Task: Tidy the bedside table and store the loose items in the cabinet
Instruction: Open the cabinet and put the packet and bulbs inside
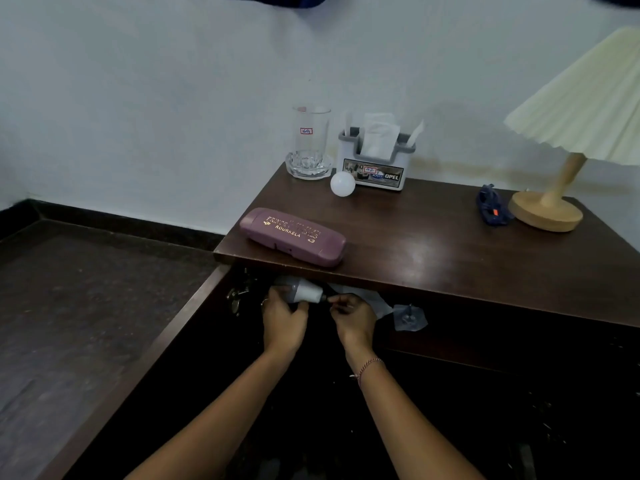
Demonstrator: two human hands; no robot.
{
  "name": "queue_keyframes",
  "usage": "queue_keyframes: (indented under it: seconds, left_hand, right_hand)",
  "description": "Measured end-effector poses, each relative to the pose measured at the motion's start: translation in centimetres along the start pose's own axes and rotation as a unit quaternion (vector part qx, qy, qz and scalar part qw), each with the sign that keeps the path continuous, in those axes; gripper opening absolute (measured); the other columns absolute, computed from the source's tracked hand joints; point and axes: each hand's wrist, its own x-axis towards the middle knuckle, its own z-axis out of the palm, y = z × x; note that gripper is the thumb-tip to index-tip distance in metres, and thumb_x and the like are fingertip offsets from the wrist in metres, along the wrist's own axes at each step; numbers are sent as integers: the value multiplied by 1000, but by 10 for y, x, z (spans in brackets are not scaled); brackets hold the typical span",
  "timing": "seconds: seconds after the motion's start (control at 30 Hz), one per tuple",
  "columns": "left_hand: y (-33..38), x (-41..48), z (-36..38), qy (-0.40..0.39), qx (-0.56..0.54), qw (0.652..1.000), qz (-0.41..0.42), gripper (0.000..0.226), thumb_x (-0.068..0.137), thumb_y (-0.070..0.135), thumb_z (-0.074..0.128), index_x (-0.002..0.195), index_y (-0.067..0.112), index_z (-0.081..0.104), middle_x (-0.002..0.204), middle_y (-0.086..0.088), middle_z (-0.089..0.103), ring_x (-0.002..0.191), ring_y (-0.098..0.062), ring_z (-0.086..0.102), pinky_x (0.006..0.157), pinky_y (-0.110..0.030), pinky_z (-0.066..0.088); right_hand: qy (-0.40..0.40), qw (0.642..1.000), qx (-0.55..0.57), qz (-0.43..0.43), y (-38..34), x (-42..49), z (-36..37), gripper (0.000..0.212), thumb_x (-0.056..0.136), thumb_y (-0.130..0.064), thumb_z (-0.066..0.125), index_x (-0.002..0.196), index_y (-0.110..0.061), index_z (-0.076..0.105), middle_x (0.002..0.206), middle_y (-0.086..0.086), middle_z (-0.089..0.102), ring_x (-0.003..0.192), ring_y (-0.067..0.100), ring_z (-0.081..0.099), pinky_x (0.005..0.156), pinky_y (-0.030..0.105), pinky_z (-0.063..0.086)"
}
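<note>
Your left hand (284,320) clasps the white-and-grey light bulb (302,289) just under the dark wooden worktop (433,247) edge, long axis running left-right, while your right hand (354,317) pinches its metal tip inside the open cabinet (194,306).

Lamp (554,202), pleated cream shade, wood base, at 3 o'clock on the dark wood top. Pale wall (173,98) fills 12 o'clock, w/ brownish stain line low behind the lamp. Dark floor (69,306) at 9 o'clock, black skirting (121,216) along the wall's foot.
</note>
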Motion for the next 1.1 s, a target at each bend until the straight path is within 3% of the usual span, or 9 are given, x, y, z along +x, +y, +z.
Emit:
queue_keyframes:
  seconds: [0.13,0.23,0.4,0.5,0.63,0.73,0.9,1.0,1.1]
  left_hand:
    - [1,0,0,-26,8,1000,0,27,82,3,58,108,5,54,115,-15,59,110,-30,54,87,-27,38]
    - [3,-4,2,-32,9,999,-3,20,81,3,58,100,5,57,106,-12,61,105,-29,56,85,-27,39]
    - [4,-22,0,-54,17,998,9,15,81,1,56,91,12,55,102,-9,60,96,-25,58,78,-25,38]
    - [8,-48,-7,-57,33,997,34,16,82,-1,55,90,13,55,116,-6,58,111,-26,57,87,-24,40]
    - [20,-94,-20,-36,45,992,115,25,80,-2,55,81,24,54,108,9,59,111,-12,54,96,-27,42]
    - [37,-121,-28,-23,46,981,186,34,77,-2,56,80,31,53,95,17,59,95,-1,56,83,-32,50]
    - [99,-145,-34,-3,-35,949,312,21,70,5,50,84,22,52,85,7,56,78,-17,56,67,-38,49]
    - [147,-136,-37,12,-87,920,381,18,73,12,46,86,25,47,88,6,53,79,-19,53,66,-32,46]
    - [194,-92,-38,28,-125,931,342,22,75,12,46,91,27,49,91,8,54,84,-7,51,71,-18,40]
  right_hand:
    - [-21,1000,3,6,0,-3,1,25,80,11,55,83,-11,67,87,-1,66,80,6,60,78,14,48]
    - [-45,999,2,1,-3,-7,-1,26,80,11,55,88,-9,68,94,1,68,91,13,64,89,21,48]
    - [-62,997,-30,-32,-9,-29,-11,27,81,8,57,93,-14,67,108,3,66,98,9,61,86,14,43]
    - [-55,994,-61,-69,-15,-54,-24,29,81,4,60,88,-24,65,107,-2,63,97,5,58,83,8,40]
    - [-17,988,-60,-143,-28,-88,-47,31,81,2,60,77,-29,63,95,-8,62,92,0,59,80,4,39]
    - [17,980,-10,-198,-49,-109,-66,37,80,7,56,70,-28,63,82,-11,63,85,-1,61,74,3,42]
    - [37,940,90,-326,-108,-113,-99,33,73,3,48,65,-27,59,73,-7,62,71,6,62,67,13,46]
    - [56,937,154,-309,-143,-88,-109,31,78,0,47,67,-26,60,72,-5,63,66,5,60,66,15,47]
    - [58,951,200,-228,-171,-48,-105,32,87,5,45,78,-19,63,77,0,65,73,9,60,74,22,50]
